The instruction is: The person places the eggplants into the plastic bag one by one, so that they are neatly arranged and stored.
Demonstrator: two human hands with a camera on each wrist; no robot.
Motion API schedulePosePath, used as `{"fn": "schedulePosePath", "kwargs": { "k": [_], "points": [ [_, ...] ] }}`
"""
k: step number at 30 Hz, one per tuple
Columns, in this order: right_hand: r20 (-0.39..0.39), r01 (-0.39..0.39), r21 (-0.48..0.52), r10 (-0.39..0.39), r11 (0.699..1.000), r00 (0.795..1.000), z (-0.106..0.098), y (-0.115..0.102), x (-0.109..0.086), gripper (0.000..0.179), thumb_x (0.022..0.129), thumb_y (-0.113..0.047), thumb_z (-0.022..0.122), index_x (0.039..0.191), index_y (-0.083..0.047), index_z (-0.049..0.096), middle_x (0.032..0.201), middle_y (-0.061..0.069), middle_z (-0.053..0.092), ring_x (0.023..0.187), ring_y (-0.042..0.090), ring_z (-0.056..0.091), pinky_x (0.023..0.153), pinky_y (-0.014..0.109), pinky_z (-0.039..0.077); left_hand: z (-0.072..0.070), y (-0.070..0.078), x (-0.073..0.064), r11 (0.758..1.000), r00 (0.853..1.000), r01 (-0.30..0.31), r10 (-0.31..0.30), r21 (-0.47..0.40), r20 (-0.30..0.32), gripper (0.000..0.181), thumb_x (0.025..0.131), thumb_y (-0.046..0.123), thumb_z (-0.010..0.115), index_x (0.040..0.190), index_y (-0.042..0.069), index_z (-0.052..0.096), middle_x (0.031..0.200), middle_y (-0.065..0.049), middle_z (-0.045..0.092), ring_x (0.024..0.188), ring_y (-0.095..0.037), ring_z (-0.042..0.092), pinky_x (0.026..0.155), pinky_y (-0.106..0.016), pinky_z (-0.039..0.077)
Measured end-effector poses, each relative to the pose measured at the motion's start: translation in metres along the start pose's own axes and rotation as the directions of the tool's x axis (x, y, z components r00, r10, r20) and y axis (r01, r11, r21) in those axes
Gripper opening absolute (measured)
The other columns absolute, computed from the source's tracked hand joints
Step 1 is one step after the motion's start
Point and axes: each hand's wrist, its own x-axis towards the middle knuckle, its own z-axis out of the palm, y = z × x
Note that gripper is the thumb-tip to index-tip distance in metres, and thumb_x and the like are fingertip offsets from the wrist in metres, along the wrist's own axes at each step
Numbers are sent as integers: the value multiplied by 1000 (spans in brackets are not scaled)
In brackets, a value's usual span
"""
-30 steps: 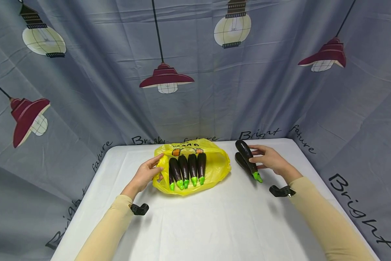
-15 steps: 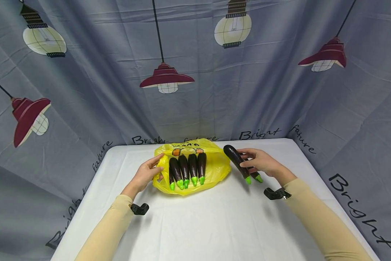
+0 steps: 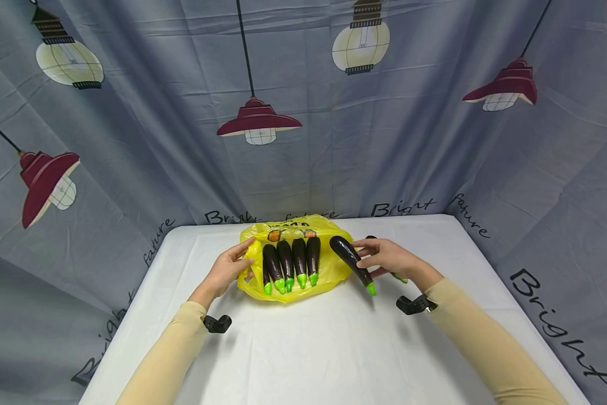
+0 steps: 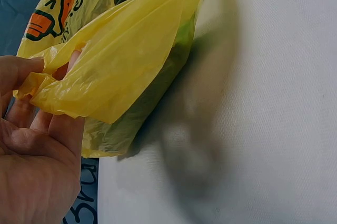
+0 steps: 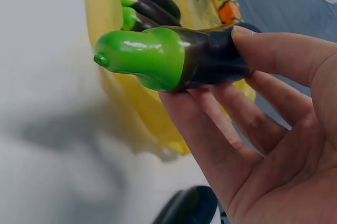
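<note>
My right hand point(image 3: 391, 260) holds a dark eggplant point(image 3: 350, 260) with a green stem end, raised by the right edge of a yellow plastic bag point(image 3: 333, 275). The right wrist view has thumb and fingers round the held eggplant point(image 5: 210, 58). Pinched in my left hand point(image 3: 225, 274) is the left edge of the bag's mouth; the left wrist view has the bag film point(image 4: 121, 66) between thumb and fingers. Several eggplants point(image 3: 299, 261) lie side by side inside the bag, stems toward me. Another eggplant point(image 3: 371, 237) lies on the table, mostly hidden behind my right hand.
A white cloth point(image 3: 303, 349) covers the table, and the bag lies near its far edge. Grey-blue curtains point(image 3: 303, 169) printed with lamps and lettering hang behind and at both sides. Each wrist wears a black camera mount point(image 3: 416, 305).
My right hand has carried the held eggplant leftward, from above the other loose eggplant to the bag's right edge. The left hand and the bag have hardly moved.
</note>
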Motion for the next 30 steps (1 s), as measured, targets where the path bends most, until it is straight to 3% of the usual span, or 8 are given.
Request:
{"fn": "schedulePosePath", "kwargs": {
  "k": [13,19,24,30],
  "points": [
    [-110,-63,142,79,988,991,39,7,25,67,92,-11,76,153,-8,47,133,21,59,97,25,70,78,43,62,2,2,-3,1000,1000,14,-13,28,-18,64,99,5,62,157,27,45,163,-13,31,75,-24,64,80,-49,60],
    [-197,-89,241,138,967,971,63,7,39,68,95,-13,73,155,-8,43,132,22,61,103,27,69,80,41,62,1,3,-4,1000,1000,11,-11,30,-25,64,99,6,63,157,27,45,162,-14,34,77,-28,65,81,-48,60],
    [-251,-66,324,153,944,956,75,5,48,68,96,-10,72,156,-4,40,128,23,64,97,25,70,79,41,62,0,2,-5,999,1000,3,-2,37,-17,64,99,5,63,158,25,44,162,-14,35,77,-27,66,80,-45,61],
    [-335,-51,284,149,957,931,85,7,60,68,97,-10,70,156,-3,38,129,25,61,95,25,68,81,44,62,0,1,-3,999,1000,-8,9,39,-11,65,99,5,63,158,23,43,162,-16,33,76,-26,66,78,-43,61]
  ]
}}
